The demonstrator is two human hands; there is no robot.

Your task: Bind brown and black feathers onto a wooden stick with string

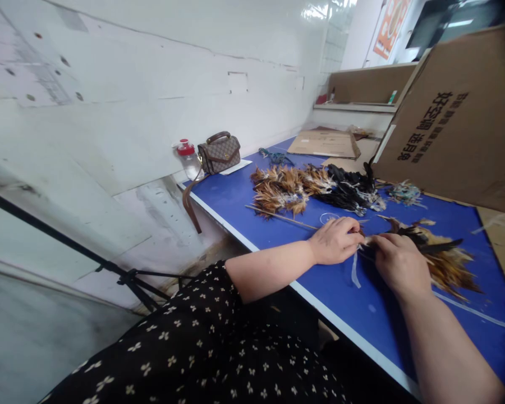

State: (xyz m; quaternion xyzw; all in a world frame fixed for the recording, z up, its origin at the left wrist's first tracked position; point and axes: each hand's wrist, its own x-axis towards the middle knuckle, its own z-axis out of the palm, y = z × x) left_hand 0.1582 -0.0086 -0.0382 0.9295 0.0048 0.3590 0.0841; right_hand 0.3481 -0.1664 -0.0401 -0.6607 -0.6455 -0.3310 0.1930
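Observation:
My left hand (337,241) is closed, its thumb and fingertips pinched near a thin stick (280,216) that runs out to the left from under it. Almost touching its fingertips, my right hand (402,262) is closed in a pinch at the base of brown and black feathers (450,261), which fan out to the right past the knuckles. A clear strip (355,272) hangs down between the two hands. The fingers hide exactly where stick, strip and feathers meet.
Behind my hands lie brown feather bunches (280,188) and black feather bunches (349,188) on the blue table (231,199). A large cardboard box (454,129) rises at right. A handbag (221,154) and red-capped bottle (187,160) stand by the wall. A tripod leg (67,230) crosses the left.

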